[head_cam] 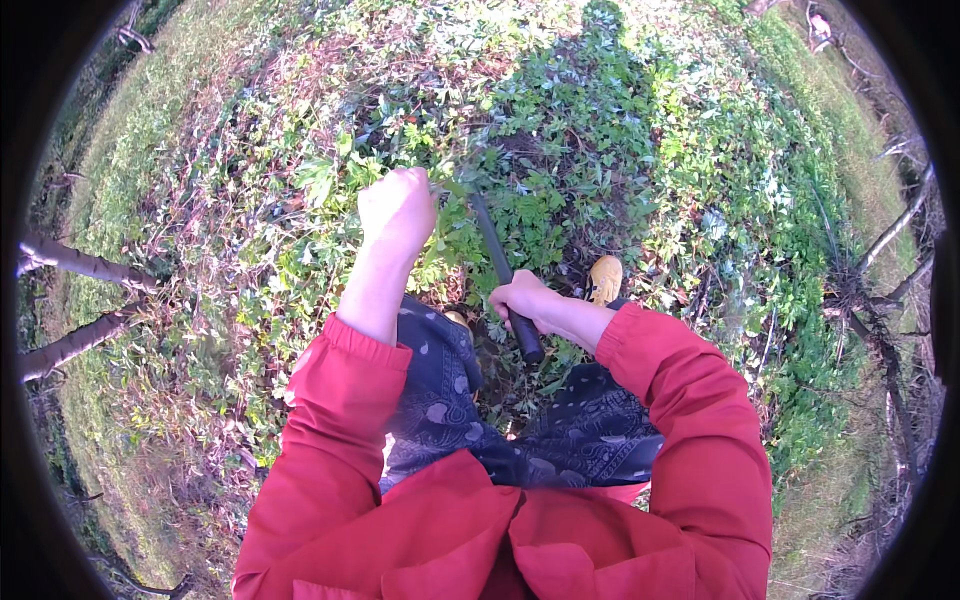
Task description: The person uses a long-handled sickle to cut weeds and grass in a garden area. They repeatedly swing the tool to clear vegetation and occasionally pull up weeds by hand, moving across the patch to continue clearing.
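Note:
My right hand [525, 300] grips the lower part of a dark, straight handle [495, 240] of a long-handled hand tool. The handle slants up and left, and its far end blurs into the leaves, so the tool's head cannot be made out. To the left, my left hand [397, 206] is closed in a fist, back of the hand upward, around leafy green stems [319, 180] that stick out beside it. The tool's far end lies just right of this fist. Low green plants [532, 217] cover the ground around both hands.
My tan shoe [606, 279] stands among the plants, right of the handle. Dark patterned trousers [442, 375] show below my hands. Bare branches [90, 262] reach in at the left, and a brushy tangle of twigs [855, 292] stands at the right. A shadow [592, 82] falls ahead.

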A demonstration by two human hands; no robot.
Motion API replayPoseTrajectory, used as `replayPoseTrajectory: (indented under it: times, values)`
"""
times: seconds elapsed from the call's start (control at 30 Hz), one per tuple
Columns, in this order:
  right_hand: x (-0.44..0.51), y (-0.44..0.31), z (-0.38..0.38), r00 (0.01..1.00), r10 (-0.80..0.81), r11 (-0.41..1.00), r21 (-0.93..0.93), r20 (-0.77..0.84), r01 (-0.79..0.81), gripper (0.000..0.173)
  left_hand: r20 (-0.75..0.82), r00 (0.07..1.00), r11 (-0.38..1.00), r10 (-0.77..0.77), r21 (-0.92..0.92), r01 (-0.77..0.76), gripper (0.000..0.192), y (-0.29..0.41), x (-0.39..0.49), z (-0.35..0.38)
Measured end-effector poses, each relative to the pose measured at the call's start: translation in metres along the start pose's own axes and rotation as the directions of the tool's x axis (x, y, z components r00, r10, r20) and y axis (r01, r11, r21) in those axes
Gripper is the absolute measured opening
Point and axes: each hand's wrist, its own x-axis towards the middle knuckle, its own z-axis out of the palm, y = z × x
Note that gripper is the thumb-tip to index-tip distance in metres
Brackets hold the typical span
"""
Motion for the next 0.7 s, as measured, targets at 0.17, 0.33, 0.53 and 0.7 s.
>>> replayPoseTrajectory:
  times: [0.17,0.33,0.53,0.7]
  values:
    - [-0.027,0.005,0.001,1.0,-0.02,0.992,0.121,-0.01,0.021,0.013,-0.023,0.999,0.999,-0.022,-0.028,0.021,0.024,-0.001,-0.004,-0.002]
    - [-0.022,-0.01,-0.019,0.983,-0.072,0.969,0.222,-0.168,0.108,0.014,0.063,0.997,0.999,-0.043,-0.03,0.045,0.027,-0.008,-0.006,-0.002]
    - [0.013,-0.041,-0.063,0.916,-0.203,0.929,0.227,-0.347,0.292,0.015,0.138,0.989,0.996,-0.058,-0.066,0.068,0.026,-0.009,-0.005,-0.004]
    - [0.059,-0.056,-0.089,0.867,-0.297,0.896,0.197,-0.4,0.398,0.015,0.137,0.99,0.996,-0.029,-0.076,0.04,0.028,-0.01,-0.006,-0.005]
